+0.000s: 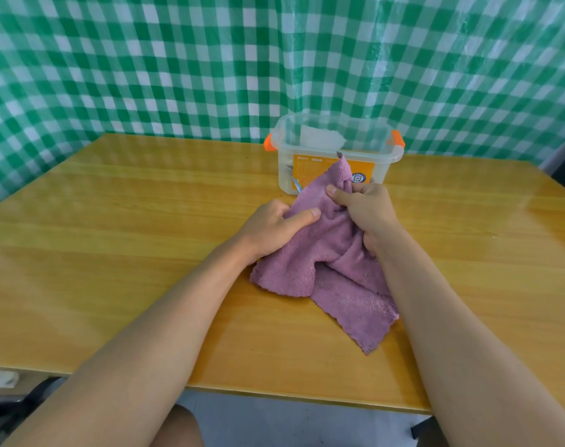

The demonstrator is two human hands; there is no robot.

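Gripping the purple cloth (pixel 332 253) with 2 curled hands — left hand (pixel 271 227) and right hand (pixel 365 211) bunching its upper part while its tail trails on the table (pixel 113 221) before the plastic box (pixel 334 153) — folding seems underway; spreading flat likely comes next.

Purple fleece cloth (pixel 332 253), crumpled, bunched upward, lower corners trailing on tabletop.

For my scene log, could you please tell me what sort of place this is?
Likely a staged indoor work corner: a checked sheet hangs behind a wooden table bearing a plastic box and a cloth.
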